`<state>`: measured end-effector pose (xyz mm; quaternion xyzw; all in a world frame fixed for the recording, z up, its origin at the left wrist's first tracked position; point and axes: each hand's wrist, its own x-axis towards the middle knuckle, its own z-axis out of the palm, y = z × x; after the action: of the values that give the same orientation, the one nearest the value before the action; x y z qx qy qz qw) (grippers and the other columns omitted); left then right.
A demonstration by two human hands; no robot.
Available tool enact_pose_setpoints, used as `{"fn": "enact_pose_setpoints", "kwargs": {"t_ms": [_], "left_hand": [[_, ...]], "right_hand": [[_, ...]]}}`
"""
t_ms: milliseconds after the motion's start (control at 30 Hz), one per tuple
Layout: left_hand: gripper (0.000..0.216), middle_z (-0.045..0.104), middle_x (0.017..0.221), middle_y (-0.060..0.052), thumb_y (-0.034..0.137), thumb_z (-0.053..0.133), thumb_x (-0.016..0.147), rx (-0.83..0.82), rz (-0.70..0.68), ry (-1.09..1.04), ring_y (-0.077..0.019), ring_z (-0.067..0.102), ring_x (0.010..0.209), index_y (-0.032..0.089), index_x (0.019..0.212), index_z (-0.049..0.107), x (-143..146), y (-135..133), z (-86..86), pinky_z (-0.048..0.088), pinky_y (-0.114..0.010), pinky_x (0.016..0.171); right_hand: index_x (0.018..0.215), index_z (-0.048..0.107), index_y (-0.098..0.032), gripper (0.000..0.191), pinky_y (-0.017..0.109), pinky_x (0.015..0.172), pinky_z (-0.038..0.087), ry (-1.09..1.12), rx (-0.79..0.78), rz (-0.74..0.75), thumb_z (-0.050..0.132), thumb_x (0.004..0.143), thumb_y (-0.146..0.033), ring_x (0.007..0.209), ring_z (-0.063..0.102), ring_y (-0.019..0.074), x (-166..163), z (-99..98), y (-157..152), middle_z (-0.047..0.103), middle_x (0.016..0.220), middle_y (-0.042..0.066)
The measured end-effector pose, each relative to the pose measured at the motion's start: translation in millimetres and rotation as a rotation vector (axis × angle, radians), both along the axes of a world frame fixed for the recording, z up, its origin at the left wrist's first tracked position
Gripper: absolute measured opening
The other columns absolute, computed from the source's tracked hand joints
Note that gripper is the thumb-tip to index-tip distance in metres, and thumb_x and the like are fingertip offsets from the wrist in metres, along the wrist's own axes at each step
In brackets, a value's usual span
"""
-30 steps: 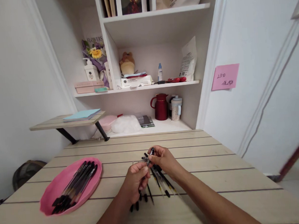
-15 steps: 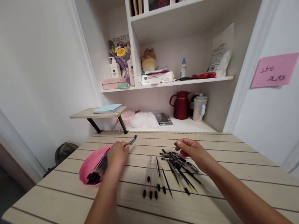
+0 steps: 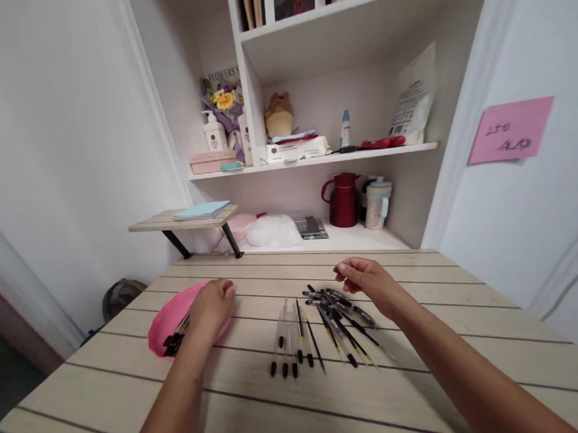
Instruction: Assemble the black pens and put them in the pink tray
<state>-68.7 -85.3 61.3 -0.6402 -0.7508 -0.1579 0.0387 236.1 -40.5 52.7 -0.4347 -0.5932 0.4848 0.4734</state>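
Observation:
My left hand (image 3: 210,307) hovers over the pink oval tray (image 3: 159,321) at the table's left, knuckles up and fingers curled down; what they hold is hidden. Black pens (image 3: 173,342) lie in the tray under it. My right hand (image 3: 367,279) hangs just above a loose pile of black pens (image 3: 334,310) in the middle of the table, fingers loosely bent and apart, with nothing in them. Left of that pile, several clear pen barrels and thin refills (image 3: 291,342) lie side by side.
The striped wooden table (image 3: 425,365) ends at the left and near edges. A small raised shelf (image 3: 181,218) with a blue pad stands at the back left. Behind are a red jug (image 3: 343,200), a white cup (image 3: 378,203) and wall shelves. A pink note (image 3: 509,130) hangs on the right wall.
My hands parted: the left one carried a pen from the middle over to the pink tray, and the pen no longer shows. The right hand stayed over the pile. The camera swung left.

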Motion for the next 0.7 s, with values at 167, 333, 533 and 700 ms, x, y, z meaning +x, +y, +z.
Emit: {"fn": "enact_pose_setpoints", "kwargs": {"t_ms": [167, 333, 533, 700], "left_hand": [[0.020, 0.065, 0.090, -0.006, 0.029, 0.046, 0.075, -0.180, -0.203, 0.016, -0.0185, 0.057, 0.084, 0.020, 0.084, 0.062, 59, 15, -18.3, 0.038, -0.025, 0.068], [0.020, 0.064, 0.091, -0.013, 0.024, 0.046, 0.073, -0.233, -0.198, 0.077, -0.0241, 0.057, 0.085, 0.016, 0.084, 0.060, 85, 24, -43.0, 0.040, -0.032, 0.069], [0.022, 0.062, 0.093, -0.012, 0.026, 0.042, 0.076, -0.233, -0.208, 0.102, -0.0227, 0.056, 0.088, 0.016, 0.088, 0.057, 85, 22, -56.9, 0.039, -0.031, 0.072], [0.024, 0.063, 0.093, -0.010, 0.026, 0.041, 0.075, -0.249, -0.225, 0.060, -0.0206, 0.056, 0.089, 0.016, 0.092, 0.055, 75, 22, -57.5, 0.039, -0.029, 0.074]], "right_hand": [[0.071, 0.054, -0.015, 0.020, 0.020, 0.045, 0.035, -0.105, 0.022, 0.008, 0.054, 0.069, -0.035, 0.044, 0.043, 0.0064, -4, -8.2, 4, 0.055, 0.060, -0.002], [0.066, 0.054, -0.015, 0.016, 0.021, 0.047, 0.036, -0.326, 0.095, 0.031, 0.050, 0.070, -0.030, 0.047, 0.047, 0.0089, -2, -16.8, 9, 0.053, 0.056, -0.002], [0.070, 0.062, -0.016, 0.019, 0.022, 0.054, 0.034, -0.711, 0.232, -0.015, 0.047, 0.070, -0.027, 0.061, 0.052, 0.0125, -4, -15.7, 6, 0.062, 0.066, 0.002], [0.076, 0.065, -0.016, 0.021, 0.022, 0.055, 0.033, -0.838, 0.225, -0.055, 0.047, 0.071, -0.028, 0.066, 0.053, 0.0140, 2, -12.0, 8, 0.064, 0.071, 0.004]]}}
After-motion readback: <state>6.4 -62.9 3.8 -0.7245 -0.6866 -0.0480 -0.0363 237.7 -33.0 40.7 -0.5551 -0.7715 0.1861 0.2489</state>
